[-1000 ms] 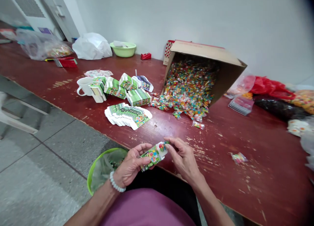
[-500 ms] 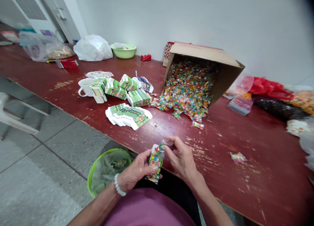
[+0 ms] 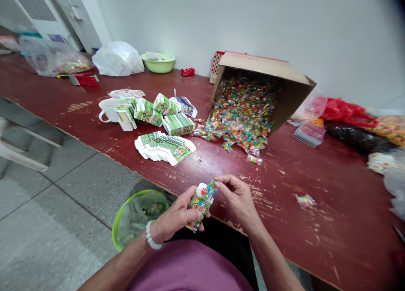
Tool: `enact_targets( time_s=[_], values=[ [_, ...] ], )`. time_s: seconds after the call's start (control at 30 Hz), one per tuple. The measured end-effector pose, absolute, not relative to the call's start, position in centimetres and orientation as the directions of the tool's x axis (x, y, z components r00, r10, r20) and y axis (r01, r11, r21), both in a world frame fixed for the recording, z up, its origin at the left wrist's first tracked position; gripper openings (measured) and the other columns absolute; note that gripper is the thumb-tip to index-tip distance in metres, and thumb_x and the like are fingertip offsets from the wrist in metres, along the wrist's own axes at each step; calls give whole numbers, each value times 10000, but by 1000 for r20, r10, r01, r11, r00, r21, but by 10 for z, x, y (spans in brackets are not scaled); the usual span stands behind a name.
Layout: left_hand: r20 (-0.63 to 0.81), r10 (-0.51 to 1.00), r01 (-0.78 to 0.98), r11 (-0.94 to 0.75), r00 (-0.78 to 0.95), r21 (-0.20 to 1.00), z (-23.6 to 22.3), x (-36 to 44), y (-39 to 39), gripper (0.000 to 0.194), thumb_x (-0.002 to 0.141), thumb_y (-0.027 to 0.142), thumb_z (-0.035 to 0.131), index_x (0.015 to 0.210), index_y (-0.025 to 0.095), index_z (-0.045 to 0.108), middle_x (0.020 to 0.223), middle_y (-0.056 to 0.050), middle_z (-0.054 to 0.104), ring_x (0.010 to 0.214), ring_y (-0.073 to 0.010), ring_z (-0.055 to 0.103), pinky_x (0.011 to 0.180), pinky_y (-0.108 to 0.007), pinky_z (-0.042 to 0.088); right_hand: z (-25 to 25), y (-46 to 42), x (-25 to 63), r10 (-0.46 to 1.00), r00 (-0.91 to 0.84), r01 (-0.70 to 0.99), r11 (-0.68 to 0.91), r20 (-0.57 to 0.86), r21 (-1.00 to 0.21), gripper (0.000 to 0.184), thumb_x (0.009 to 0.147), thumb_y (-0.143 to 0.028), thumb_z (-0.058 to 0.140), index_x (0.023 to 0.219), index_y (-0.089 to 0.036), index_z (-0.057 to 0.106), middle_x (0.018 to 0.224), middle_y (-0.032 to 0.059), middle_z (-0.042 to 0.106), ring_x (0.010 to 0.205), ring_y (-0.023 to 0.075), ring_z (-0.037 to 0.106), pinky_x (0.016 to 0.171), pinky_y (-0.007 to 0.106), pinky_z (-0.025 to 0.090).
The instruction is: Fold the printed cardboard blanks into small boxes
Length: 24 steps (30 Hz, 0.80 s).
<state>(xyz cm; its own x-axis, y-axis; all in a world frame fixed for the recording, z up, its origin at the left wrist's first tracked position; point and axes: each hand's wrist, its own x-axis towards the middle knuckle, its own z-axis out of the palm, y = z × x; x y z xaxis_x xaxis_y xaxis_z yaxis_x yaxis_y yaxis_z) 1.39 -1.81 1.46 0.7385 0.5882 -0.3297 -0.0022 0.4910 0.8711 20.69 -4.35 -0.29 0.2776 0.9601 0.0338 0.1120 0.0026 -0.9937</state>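
My left hand (image 3: 177, 215) is closed around a small green printed carton (image 3: 199, 206), which tilts toward the right with its top flap up. At the carton's open end sits a small clear packet of colourful candy (image 3: 208, 190). My right hand (image 3: 239, 200) pinches the upper edge of this packet between thumb and fingertips. Beyond my hands a fan of flat green cartons (image 3: 166, 147) lies on the red table (image 3: 228, 168). Many similar candy packets (image 3: 243, 109) fill a tipped cardboard box (image 3: 262, 63) and spill out of its mouth.
Folded carton bundles (image 3: 179, 124) stand beside a white mug (image 3: 109, 110). One candy packet (image 3: 306, 201) lies at the right. Below the table edge is a green-rimmed bin (image 3: 115, 227) with a bag liner. Plastic bags (image 3: 349, 114) lie at the far right.
The candy packet now sits lower in the carton's open end. My right hand has shifted slightly right, and the carton leans more to the right.
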Motion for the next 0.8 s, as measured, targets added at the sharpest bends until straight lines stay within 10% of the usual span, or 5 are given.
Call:
enact_targets(
  time_s=[0.17,0.43,0.7,0.8],
  values=[
    [-340,585,37,468,737,883,12,17,-18,403,729,171,580,1124,205,514,883,-25,648,651,-123,606,581,-236,507,6,-47,212,972,107,360,160,211,-919,122,892,-297,628,860,-211,708,778,21,693,705,166,621,657,271,466],
    [-325,640,63,396,696,916,5,23,-15,358,719,183,528,1077,197,541,827,-14,615,634,-128,565,545,-235,493,16,-50,210,892,-170,836,355,418,-419,206,981,-251,505,908,-211,693,763,48,654,717,186,553,679,311,377],
    [-322,652,110,344,686,932,3,23,-16,295,742,169,526,1036,199,546,849,-9,580,704,-141,538,546,-228,497,12,-54,200,851,-191,912,338,489,-231,180,970,-200,509,922,-203,683,760,57,655,719,198,520,687,338,342],
    [-310,666,127,309,679,943,-1,25,-17,273,726,136,526,991,197,554,838,5,548,686,-127,520,545,-223,499,6,-56,193,859,-213,859,391,465,-330,169,971,-195,501,929,-203,665,773,48,670,717,192,546,690,329,375]
  ],
)
